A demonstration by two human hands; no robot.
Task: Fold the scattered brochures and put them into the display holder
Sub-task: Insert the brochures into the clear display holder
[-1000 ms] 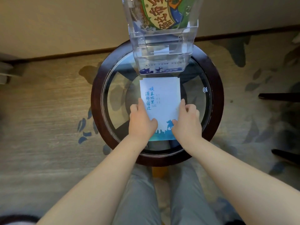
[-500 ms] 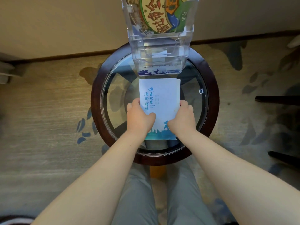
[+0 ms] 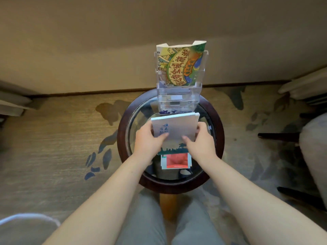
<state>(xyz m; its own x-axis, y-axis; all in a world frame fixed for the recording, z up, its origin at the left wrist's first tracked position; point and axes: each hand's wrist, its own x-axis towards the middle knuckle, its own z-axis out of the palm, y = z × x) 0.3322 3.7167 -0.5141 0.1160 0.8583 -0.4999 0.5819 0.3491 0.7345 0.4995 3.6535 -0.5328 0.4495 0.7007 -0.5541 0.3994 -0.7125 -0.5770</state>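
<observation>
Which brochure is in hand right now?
The white brochure with blue characters, gripped at its sides by left hand and right hand; the colourful brochure stands in the holder.

Brochure point(image 3: 177, 127) between left hand point(image 3: 148, 143), right hand point(image 3: 201, 145)

Both arms reach forward; left grip point(image 3: 146, 141) and right grip point(image 3: 201, 143) pinch the folded brochure point(image 3: 177, 127) by its sides, thumbs on top.

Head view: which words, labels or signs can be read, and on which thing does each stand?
"市全域旅游", first characters unclear: colourful brochure in the display holder.
Blue characters, blurred: white brochure.
Small white line, unreadable: red brochure.
Too small to read: round mark on the glass table.
</observation>
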